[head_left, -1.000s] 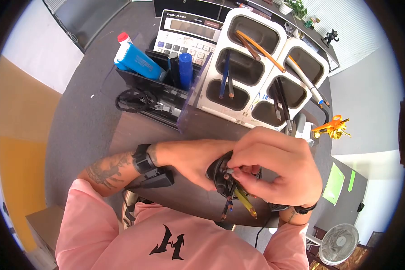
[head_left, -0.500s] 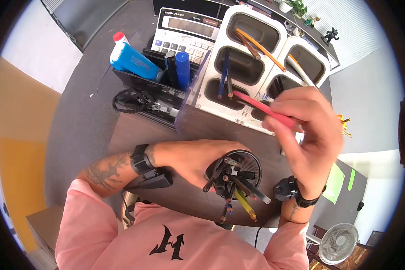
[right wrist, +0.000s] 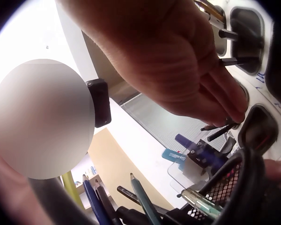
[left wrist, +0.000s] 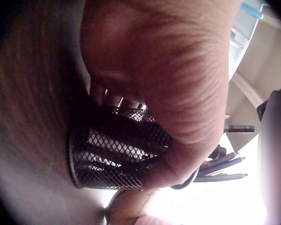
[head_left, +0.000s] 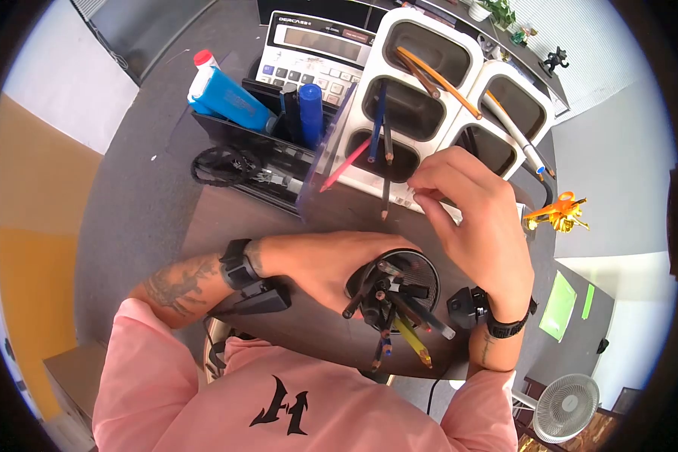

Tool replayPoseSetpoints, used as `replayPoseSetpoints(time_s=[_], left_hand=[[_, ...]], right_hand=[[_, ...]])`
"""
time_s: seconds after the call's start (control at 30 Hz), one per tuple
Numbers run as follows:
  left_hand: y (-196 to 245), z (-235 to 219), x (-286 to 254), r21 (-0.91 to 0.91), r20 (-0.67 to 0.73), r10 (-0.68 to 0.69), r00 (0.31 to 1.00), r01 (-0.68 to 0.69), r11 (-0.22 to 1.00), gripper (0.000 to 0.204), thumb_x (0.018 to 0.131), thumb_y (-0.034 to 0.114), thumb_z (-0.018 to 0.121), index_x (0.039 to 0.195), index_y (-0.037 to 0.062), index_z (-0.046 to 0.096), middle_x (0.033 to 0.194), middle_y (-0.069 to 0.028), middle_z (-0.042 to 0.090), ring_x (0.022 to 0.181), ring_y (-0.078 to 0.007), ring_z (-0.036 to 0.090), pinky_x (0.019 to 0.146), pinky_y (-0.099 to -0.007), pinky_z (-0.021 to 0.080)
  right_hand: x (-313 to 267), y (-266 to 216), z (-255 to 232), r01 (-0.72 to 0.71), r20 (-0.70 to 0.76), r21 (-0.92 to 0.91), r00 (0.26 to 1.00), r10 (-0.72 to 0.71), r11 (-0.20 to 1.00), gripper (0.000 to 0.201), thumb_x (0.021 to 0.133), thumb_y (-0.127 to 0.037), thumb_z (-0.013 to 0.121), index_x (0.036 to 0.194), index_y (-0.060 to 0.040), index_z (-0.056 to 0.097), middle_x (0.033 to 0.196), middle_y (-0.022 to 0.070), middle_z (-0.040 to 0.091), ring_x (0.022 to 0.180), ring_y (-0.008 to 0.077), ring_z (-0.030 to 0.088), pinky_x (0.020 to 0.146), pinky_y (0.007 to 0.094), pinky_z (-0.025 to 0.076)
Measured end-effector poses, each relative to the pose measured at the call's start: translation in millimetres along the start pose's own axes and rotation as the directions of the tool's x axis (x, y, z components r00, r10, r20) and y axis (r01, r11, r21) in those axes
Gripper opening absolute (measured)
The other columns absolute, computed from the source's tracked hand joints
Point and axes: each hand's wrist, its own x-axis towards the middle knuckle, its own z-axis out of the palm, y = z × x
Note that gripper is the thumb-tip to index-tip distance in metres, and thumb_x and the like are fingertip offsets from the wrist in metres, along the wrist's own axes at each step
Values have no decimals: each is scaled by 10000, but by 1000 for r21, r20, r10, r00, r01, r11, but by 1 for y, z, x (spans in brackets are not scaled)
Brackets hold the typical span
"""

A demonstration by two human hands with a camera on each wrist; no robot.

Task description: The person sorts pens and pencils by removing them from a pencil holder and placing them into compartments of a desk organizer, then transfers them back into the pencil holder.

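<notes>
My left hand (head_left: 328, 264) is wrapped around the side of a black mesh cup (head_left: 427, 275), which holds several pens and pencils (head_left: 403, 313). In the left wrist view the thumb and palm of that hand (left wrist: 164, 70) press the mesh wall (left wrist: 117, 154). My right hand (head_left: 471, 215) hovers over the lower part of the white compartment tray (head_left: 452, 113), fingers bent and slightly parted, with nothing visible between them. Left of its fingertips, a pink pencil (head_left: 345, 166) and a dark pencil (head_left: 386, 200) lean out of the lower left compartment. Blue, orange and brown pencils lean in other compartments.
A black organizer (head_left: 256, 162) with a blue marker (head_left: 310, 113) and a light-blue item (head_left: 230, 102) stands left of the tray. Behind it lies a calculator (head_left: 316, 53). Orange scissors (head_left: 557, 211) are at the right.
My right hand has moved from the cup to the tray and released the pink pencil, which now leans in the lower left compartment. My left hand stays on the cup.
</notes>
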Motion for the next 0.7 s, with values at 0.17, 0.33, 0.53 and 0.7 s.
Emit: replayPoseSetpoints(time_s=[0.17,0.33,0.53,0.7], left_hand=[[-4,0,-3,35,-21,60,998,-60,998,969,646,337,870,1438,7,421,1387,-223,526,1302,-363,528,1100,-434,414],[-10,2,-4,88,-42,148,988,-143,986,875,672,287,874,1389,16,453,1311,-192,583,1227,-360,584,1004,-435,475],[-18,4,-4,106,-22,158,987,-155,982,788,700,290,875,1338,20,500,1278,-176,602,1176,-337,611,969,-415,489],[-7,0,-3,124,-1,190,982,-189,974,743,704,250,850,1329,24,516,1281,-174,598,1187,-316,601,983,-403,480]], right_hand=[[-6,-16,-15,27,27,40,999,-28,999,190,791,27,710,967,-16,655,943,126,609,843,362,640,716,429,515],[-13,-25,-25,-16,335,285,939,-84,958,273,784,-76,765,1034,-32,663,974,128,617,864,361,649,722,433,527],[-16,-28,-6,6,427,424,881,-205,906,310,780,-92,811,1067,-39,707,990,104,639,813,299,663,686,383,539],[-12,-32,0,76,354,476,895,-270,876,249,779,-59,786,1015,-53,708,944,91,637,793,295,655,672,362,530]])
